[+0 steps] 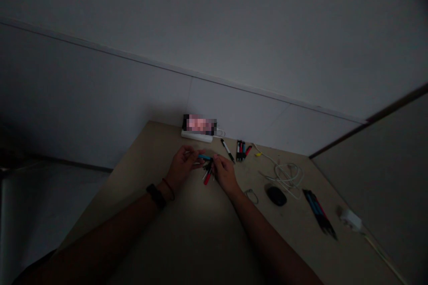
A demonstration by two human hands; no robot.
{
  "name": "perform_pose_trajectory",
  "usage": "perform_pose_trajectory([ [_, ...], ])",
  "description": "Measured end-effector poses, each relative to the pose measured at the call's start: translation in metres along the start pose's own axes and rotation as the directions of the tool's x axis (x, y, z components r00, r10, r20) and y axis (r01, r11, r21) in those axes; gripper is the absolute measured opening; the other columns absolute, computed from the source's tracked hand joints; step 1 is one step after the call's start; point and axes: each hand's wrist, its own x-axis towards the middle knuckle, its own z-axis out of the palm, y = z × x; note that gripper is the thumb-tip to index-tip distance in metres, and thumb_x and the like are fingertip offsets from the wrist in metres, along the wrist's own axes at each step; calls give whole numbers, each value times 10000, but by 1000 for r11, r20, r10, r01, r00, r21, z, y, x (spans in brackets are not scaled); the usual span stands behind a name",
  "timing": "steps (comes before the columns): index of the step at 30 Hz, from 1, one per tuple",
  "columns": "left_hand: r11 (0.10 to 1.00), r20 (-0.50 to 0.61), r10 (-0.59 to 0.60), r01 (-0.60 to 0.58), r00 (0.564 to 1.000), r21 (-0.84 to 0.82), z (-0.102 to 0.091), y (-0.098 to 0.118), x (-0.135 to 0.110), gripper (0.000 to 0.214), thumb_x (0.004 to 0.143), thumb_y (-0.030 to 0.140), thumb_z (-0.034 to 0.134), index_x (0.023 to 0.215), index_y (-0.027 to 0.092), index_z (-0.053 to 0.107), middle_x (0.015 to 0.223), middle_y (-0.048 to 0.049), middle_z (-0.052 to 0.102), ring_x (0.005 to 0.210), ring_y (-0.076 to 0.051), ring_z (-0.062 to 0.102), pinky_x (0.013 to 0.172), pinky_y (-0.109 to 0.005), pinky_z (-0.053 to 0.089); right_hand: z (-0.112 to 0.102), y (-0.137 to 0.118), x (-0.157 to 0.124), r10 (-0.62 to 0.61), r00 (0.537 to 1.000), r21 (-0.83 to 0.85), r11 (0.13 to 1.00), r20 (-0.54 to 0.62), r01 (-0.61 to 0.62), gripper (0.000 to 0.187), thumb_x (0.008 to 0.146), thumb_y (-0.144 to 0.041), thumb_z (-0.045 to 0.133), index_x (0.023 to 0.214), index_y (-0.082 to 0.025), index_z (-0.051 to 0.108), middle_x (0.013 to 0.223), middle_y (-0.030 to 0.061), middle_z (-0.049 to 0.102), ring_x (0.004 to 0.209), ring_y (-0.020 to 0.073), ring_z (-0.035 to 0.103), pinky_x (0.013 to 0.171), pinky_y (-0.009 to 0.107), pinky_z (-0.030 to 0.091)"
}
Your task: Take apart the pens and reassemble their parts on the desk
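Observation:
A blue pen or pen barrel (pixel 205 157) is held level between my two hands above the table. At its left end, the fingers of my left hand (pixel 183 160) are closed on it. My right hand (pixel 224 173) pinches the darker right end. Just below, several small pen parts (pixel 207 170), dark, white and red, lie loose on the table; the right hand partly hides them. Beyond my right hand a white-and-black pen (pixel 228 150) lies by itself. Beside it is a row of several pens (pixel 241 150) in black, white, red and blue.
At the table's back edge a lit phone (pixel 199 124), its screen blurred, leans above a white block (pixel 196 136). To the right are a coiled white cable (pixel 288 177), a black mouse (pixel 276 195), several long pens (pixel 319 213) and a white plug (pixel 351 220). A wall (pixel 240 116) borders the back.

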Motion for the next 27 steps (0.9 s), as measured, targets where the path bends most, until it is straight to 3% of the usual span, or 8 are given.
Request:
perform_pose_trajectory([
  [8,1000,5,-19,19,1000,-14,0,-2,0,452,784,445,810,945,196,469,1180,-127,747,781,-139,751,840,-351,621,0,7,1,22,999,33,999,25,-23,574,928,-687,477,586,-228,516,542,-14,481,523,148,436,531,280,357],
  [16,997,33,-29,27,999,71,-1,-6,-1,429,795,467,785,992,183,531,1179,-122,737,730,-143,742,747,-336,629,-3,5,2,76,997,112,991,23,-78,569,868,-720,536,574,-234,508,501,-35,429,466,132,382,470,272,301],
  [24,968,46,2,-14,999,252,1,-9,-8,320,834,425,719,1015,162,695,737,-21,718,661,-173,705,637,-298,605,-5,9,3,91,996,129,988,-13,-89,592,867,-745,515,574,-230,508,481,-42,425,436,123,366,440,267,279],
  [27,954,38,0,-12,999,300,0,-12,-6,312,833,413,709,1012,158,722,724,-25,722,597,-158,667,580,-282,579,-5,12,3,89,996,140,986,-13,-86,585,874,-731,521,572,-231,508,471,-47,416,426,120,359,440,269,276],
])
